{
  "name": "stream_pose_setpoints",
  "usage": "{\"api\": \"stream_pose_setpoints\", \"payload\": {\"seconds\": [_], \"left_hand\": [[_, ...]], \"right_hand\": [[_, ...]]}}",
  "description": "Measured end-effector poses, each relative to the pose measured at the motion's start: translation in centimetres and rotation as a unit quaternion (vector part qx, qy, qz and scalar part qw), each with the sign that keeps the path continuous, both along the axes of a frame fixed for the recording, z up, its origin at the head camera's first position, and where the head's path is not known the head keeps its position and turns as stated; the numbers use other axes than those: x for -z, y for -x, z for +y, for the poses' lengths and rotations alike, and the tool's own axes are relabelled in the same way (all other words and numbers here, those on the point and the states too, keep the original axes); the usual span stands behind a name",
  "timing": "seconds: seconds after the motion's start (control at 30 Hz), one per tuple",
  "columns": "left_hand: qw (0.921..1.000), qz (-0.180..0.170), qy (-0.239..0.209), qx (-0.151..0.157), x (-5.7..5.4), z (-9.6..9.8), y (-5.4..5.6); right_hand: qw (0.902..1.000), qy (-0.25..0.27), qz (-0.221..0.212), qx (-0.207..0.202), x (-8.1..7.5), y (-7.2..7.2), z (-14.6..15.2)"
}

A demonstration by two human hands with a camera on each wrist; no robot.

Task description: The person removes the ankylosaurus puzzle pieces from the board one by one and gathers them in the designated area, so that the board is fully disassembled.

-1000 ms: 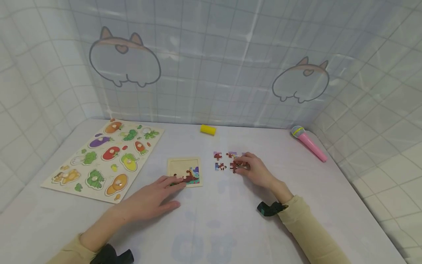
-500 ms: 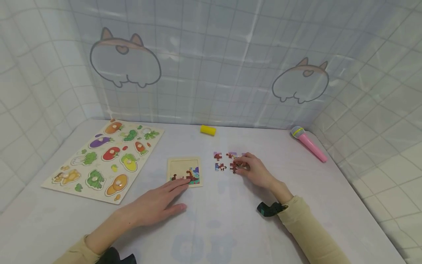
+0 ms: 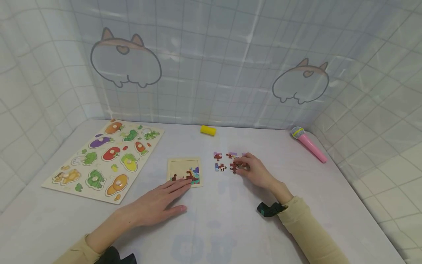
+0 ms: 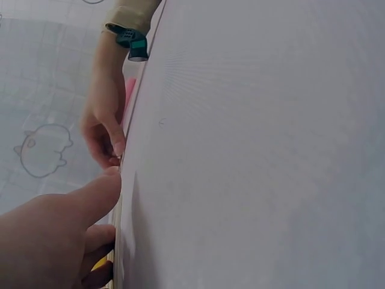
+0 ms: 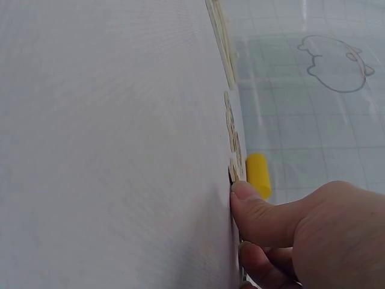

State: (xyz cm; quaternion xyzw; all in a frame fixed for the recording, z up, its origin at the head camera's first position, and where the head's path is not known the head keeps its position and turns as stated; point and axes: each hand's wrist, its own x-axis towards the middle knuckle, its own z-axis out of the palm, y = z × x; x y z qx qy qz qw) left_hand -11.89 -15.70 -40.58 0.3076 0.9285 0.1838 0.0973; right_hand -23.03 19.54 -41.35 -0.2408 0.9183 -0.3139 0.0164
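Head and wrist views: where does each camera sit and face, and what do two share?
Head: on the head, facing forward and down at the puzzle tray; left hand, right hand and sleeves show.
Left wrist: on that wrist, facing low across the table; left hand near, right hand beyond.
Right wrist: likewise, facing past puzzle pieces; right hand only.
Shared: head and right wrist both show the yellow cylinder.

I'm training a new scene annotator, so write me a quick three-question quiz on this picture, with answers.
1. Which hand lies over the near edge of the small puzzle frame?
2. True or false: the yellow cylinder lies on the vegetable board.
3. The right hand is closest to: A) the microphone; B) the loose puzzle pieces; C) the yellow cylinder.

Key: 1. The left hand. 2. False. 3. B.
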Motion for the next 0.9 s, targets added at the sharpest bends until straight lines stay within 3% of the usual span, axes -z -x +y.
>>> {"api": "stream_pose_setpoints", "payload": {"seconds": [0.9], "left_hand": [[0.9999,-0.013,0.005,0.000,-0.02,-0.35,0.20]], "right_hand": [[0.9998,-0.008,0.016,0.002,0.07,-0.03,-0.08]]}}
